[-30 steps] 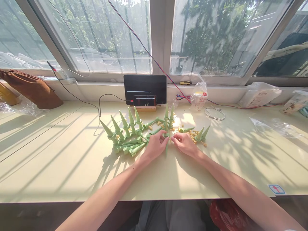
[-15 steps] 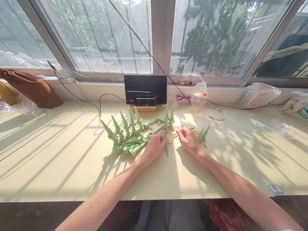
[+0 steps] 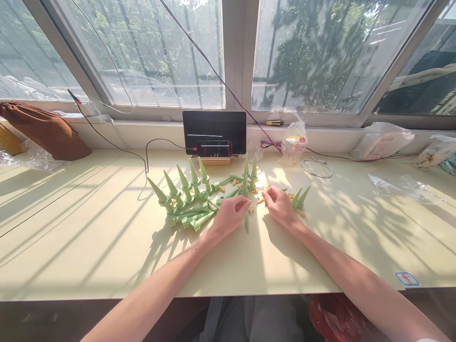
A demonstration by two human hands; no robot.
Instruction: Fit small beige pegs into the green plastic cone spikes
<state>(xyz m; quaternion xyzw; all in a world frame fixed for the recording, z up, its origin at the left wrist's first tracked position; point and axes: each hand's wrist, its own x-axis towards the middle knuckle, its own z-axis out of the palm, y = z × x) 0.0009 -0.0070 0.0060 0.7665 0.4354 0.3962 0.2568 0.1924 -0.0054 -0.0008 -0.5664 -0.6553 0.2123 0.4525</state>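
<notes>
My left hand (image 3: 230, 214) is curled around a green cone-shaped spike (image 3: 246, 220) whose tip points toward me on the pale table (image 3: 107, 237). My right hand (image 3: 280, 206) rests close beside it with fingers bent over small yellow pieces (image 3: 253, 208); what the fingertips pinch is too small to name. Several more green spikes (image 3: 185, 190) stand and lie to the left of my left hand, two stand upright behind (image 3: 249, 173), and a pair (image 3: 301, 197) lies just right of my right hand.
A dark tablet with a phone in front (image 3: 214, 134) leans at the window sill. A black cable (image 3: 146, 159), a white cable coil (image 3: 317, 167), plastic bags (image 3: 295, 137) and a brown cloth bundle (image 3: 46, 130) lie along the back. The table's front edge runs near me.
My right hand moved away from my left, up and to the right toward the yellow pieces. My left hand has kept hold of the spike.
</notes>
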